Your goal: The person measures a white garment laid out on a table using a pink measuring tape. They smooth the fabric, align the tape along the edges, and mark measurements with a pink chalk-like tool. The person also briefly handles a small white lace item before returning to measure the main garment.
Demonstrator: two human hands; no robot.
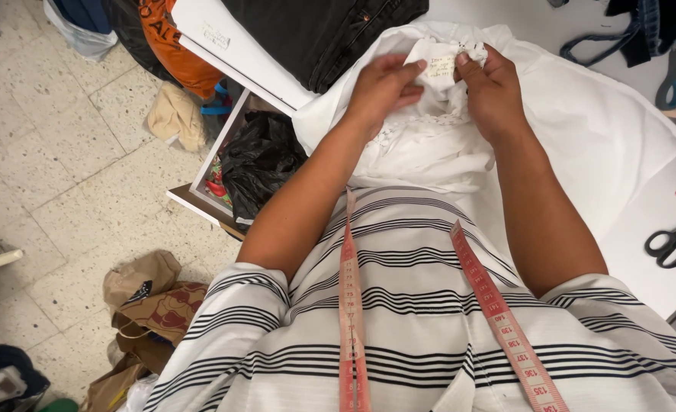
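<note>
Nearest the camera, a pink cloth measuring tape (pixel 351 305) hangs round the person's neck, its two ends lying down a white shirt with thin black stripes (pixel 422 305), presumably kept there to be at hand. Beyond it, both forearms reach onto the white desk (pixel 643 229), where a crumpled white fabric garment with lace trim (pixel 566 122) lies bunched against the body. The left hand (pixel 380 90) and right hand (pixel 490 88) meet at the garment's top edge, each grip closed on a small white paper tag with handwriting (pixel 438 67) and the cloth around it (the writing faces upward, as if held up for reading). A dark folded garment (pixel 322 30) lies just beyond the hands. Black-handled scissors (pixel 673 243) rest well apart on the desk's right edge. Below the desk's left side, a black plastic bag (pixel 258 164) sits in an open compartment, and brown paper bags (pixel 147 305) lie on the tiled floor (pixel 48 152).
</note>
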